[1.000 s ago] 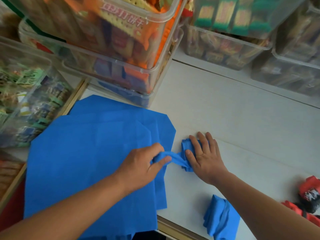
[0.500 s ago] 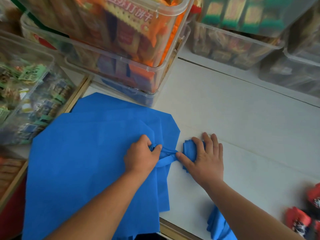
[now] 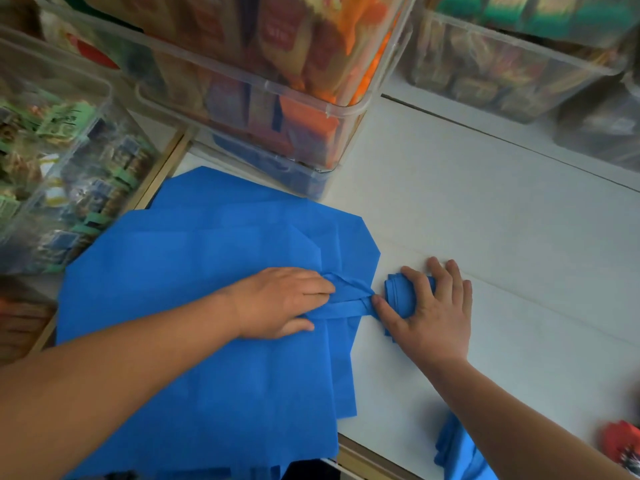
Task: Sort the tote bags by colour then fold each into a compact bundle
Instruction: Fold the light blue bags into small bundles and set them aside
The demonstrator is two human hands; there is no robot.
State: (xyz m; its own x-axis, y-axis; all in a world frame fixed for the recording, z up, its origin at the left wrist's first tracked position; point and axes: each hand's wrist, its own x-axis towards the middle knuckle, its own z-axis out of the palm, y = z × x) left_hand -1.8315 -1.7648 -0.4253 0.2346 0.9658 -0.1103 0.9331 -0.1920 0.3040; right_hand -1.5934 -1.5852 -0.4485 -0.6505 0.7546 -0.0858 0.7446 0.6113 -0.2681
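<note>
Our left hand lies flat on the pile of blue tote bags. Its fingers are straight and together, and their tips press down on the twisted strap where it leaves the top bag; the hand grips nothing. The pile is spread on the left part of the white worktop, with several bags fanned one over another and its near edge hanging over the worktop's front rim. The strap runs flat to the right, off the pile's edge, to our right hand. That hand holds the bundle, a small tight fold of the same blue cloth, on the worktop just beside the pile. The fingers curl over its top and far side, and the thumb pins it where the strap meets it. Near the front rim a second bundle, also blue, lies partly hidden under our right forearm, well apart from the one in hand. At the right edge sits a red thing, too blurred to tell what it is. Clear bins full of packaged snacks stand stacked behind the pile, with more at the left and along the back right.
</note>
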